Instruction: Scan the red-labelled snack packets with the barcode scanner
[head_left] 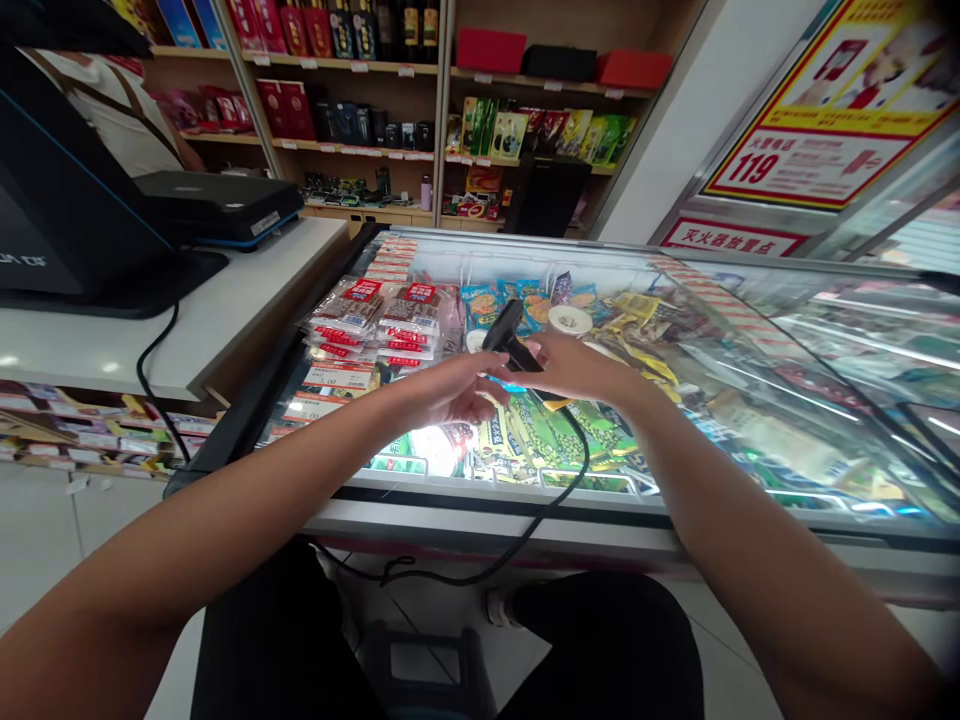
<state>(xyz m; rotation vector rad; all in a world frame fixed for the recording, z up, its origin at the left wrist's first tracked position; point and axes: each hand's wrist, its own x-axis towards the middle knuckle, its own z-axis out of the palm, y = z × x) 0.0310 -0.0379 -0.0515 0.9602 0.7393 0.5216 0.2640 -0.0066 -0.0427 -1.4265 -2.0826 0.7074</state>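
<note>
A black barcode scanner [505,325] is held over a glass-topped freezer, its head tilted up and to the left. My right hand [574,366] is wrapped around the scanner's handle, and a black cord [584,450] runs from its lower end. Close on the left, my left hand [463,390] has its fingers loosely curved and apart. Its thumb side is at the scanner; whether it touches is unclear. Under the hands, green bags [551,435] lie inside the freezer. Stacked packs with red labels [409,315] are to the left of the hands.
The freezer's front edge [480,512] runs just before my knees, with the cord looping below it. At the left, a white counter [217,325] carries a black scale [217,205] and a dark machine [67,190]. A person [105,110] stands behind. Stocked shelves [345,68] line the back.
</note>
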